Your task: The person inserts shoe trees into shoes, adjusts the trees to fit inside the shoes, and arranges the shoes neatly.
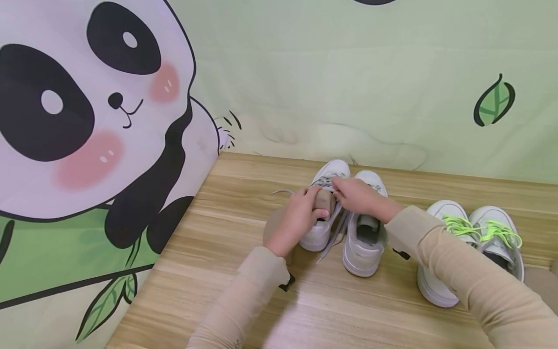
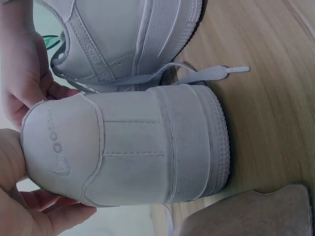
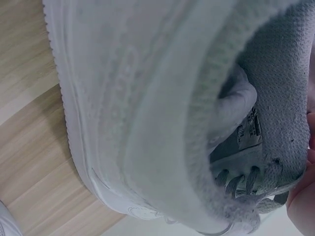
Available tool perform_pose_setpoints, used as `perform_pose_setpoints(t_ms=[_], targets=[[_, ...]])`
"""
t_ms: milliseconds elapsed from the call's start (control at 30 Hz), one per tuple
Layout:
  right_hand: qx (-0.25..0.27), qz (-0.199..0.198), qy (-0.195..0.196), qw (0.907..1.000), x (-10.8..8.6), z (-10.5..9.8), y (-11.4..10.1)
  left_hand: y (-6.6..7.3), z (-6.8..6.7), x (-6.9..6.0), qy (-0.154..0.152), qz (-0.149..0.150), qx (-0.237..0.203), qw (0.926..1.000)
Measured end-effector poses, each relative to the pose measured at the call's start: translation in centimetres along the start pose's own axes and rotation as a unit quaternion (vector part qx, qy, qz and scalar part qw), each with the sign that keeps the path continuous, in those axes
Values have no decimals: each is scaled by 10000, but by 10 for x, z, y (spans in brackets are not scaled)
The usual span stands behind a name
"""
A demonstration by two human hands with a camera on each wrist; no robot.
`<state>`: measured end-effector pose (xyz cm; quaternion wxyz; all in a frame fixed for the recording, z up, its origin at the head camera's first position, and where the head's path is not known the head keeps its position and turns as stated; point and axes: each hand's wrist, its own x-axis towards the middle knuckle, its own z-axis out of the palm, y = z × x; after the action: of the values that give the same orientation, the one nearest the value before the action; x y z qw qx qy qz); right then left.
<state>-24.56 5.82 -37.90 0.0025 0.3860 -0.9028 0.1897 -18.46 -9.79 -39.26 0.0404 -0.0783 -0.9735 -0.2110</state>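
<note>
A white sneaker [image 1: 315, 238] with grey laces stands on the wood-grain surface; its heel fills the left wrist view. Thumb and fingers of my left hand [image 1: 297, 218] pinch the brownish tongue [image 1: 324, 203] at its opening. Just ahead, my right hand [image 1: 362, 195] pinches the grey shoelace [image 1: 324, 180] near the top eyelets; its fingertips are partly hidden. Loose lace [image 1: 333, 232] hangs down between this sneaker and its mate [image 1: 364, 257], which stands close on the right under my right wrist. The mate's collar [image 3: 211, 98] looms large in the right wrist view.
Two more white sneakers [image 1: 438, 286] with neon-green laces [image 1: 501, 231] stand to the right, beside my right forearm. A flat brown piece [image 2: 256, 214] lies left of the held sneaker. Behind rises a green panda-print backdrop [image 1: 348, 97].
</note>
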Motion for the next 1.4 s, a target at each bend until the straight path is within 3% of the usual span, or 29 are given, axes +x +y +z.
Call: perform_pose_setpoints(t_ms=[267,533,1400], targets=[[31,-78,89,9999,1,1,1,3,3,0,273,-71,163,9995],[23,-42,71,10000,2,1,0,7,0,5,-4,-358,142,9993],[-102,88,106,9999,5,4,0,3,-3,19,-227,-641,416,9968]])
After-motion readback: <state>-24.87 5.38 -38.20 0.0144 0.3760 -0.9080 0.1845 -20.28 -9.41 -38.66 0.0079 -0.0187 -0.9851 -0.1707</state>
